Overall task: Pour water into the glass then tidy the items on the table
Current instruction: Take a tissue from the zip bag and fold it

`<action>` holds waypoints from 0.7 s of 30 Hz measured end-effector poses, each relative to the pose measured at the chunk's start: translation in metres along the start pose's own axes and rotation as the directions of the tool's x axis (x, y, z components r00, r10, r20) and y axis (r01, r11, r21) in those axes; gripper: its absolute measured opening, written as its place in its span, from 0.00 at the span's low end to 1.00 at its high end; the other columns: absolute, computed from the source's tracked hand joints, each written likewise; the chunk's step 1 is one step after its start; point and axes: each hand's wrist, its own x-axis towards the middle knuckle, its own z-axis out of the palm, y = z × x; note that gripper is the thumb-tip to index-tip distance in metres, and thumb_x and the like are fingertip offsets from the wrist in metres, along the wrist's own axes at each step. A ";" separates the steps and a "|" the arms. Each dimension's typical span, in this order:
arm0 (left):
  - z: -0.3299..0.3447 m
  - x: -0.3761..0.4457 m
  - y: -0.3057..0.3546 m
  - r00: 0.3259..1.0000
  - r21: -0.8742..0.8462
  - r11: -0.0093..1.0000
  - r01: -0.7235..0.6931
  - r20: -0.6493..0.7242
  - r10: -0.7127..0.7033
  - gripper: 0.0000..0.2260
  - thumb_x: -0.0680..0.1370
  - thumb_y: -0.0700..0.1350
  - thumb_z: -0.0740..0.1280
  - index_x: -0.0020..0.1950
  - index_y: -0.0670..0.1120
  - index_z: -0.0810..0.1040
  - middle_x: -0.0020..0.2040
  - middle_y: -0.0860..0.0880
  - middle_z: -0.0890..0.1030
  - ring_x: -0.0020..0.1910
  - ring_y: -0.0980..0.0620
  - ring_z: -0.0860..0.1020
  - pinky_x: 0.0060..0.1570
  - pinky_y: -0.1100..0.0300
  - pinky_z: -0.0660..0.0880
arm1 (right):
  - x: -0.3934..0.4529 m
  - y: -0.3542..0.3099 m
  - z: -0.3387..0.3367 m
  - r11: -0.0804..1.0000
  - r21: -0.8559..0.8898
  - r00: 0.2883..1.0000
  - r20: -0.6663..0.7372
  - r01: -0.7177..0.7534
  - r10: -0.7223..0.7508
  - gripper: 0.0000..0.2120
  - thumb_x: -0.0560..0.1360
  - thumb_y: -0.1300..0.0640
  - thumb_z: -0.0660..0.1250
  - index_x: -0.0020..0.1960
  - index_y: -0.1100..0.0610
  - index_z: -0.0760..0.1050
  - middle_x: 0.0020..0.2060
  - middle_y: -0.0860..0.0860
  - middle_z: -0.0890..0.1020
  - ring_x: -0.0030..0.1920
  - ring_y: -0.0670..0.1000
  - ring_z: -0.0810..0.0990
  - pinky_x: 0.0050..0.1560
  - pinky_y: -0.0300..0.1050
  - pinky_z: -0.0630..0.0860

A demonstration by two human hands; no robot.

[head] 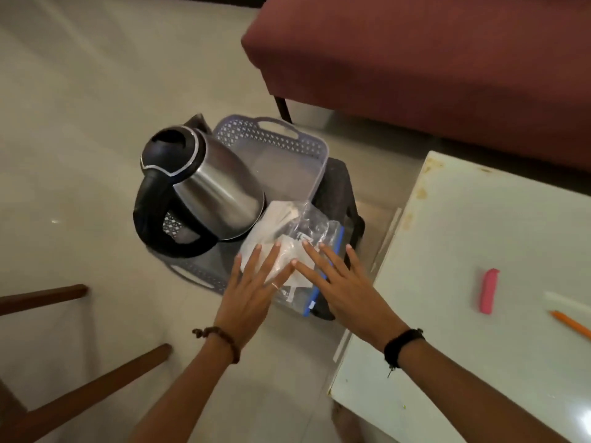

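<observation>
A steel kettle (204, 187) with a black handle and lid lies tilted inside a lavender plastic basket (275, 135) that rests on a dark stool. A clear zip bag (307, 228) with white contents and a blue seal lies at the basket's near right corner. My left hand (252, 289) and my right hand (332, 282) press flat on the bag with straight, spread fingers, side by side. No glass is in view.
A white table (463, 235) stands at the right with a pink eraser (489, 290) and an orange pencil (572, 324) on it. A maroon sofa (415, 52) fills the back right. Wooden chair legs (80, 391) cross the lower left over the tiled floor.
</observation>
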 end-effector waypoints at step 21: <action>-0.168 0.047 0.135 0.941 -0.942 0.110 -0.317 -0.327 -0.086 0.07 0.71 0.44 0.70 0.47 0.54 0.80 0.47 0.59 0.84 0.49 0.61 0.81 0.56 0.68 0.72 | -0.161 0.068 -0.142 0.817 0.461 0.786 -0.334 -0.346 0.521 0.16 0.76 0.59 0.51 0.53 0.58 0.77 0.43 0.51 0.82 0.46 0.46 0.73 0.62 0.41 0.62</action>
